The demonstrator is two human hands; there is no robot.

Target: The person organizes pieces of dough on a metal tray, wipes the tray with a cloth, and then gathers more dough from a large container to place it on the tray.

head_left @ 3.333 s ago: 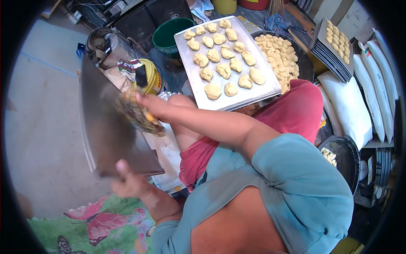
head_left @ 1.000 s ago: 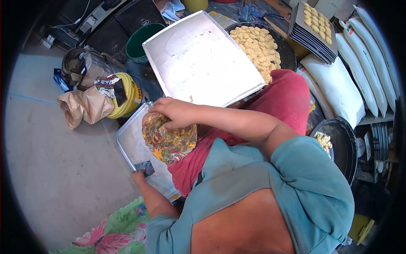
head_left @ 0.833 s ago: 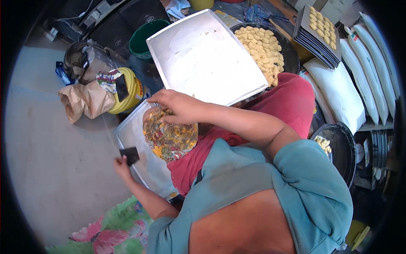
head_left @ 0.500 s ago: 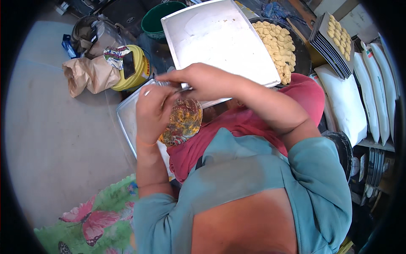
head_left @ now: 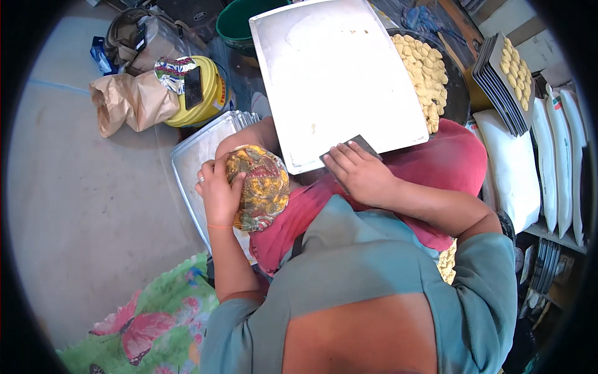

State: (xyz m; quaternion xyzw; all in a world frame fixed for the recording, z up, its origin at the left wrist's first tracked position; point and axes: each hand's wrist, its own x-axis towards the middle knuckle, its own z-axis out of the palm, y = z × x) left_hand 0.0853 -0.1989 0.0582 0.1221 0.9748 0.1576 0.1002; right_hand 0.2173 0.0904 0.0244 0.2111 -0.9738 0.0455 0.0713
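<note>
Wearing a teal short-sleeved top, sleeves ending above the elbows, forearms showing bare. Sporting a thin orange thread around the wrist of the left hand [head_left: 219, 193] and a ring on one finger. Draping red cloth across the lap. Leaving the right hand [head_left: 358, 174] unadorned.

Crumpled brown paper bag [head_left: 131, 103] beside yellow tub [head_left: 208, 93]; white sacks [head_left: 529, 168] stacked at right
</note>
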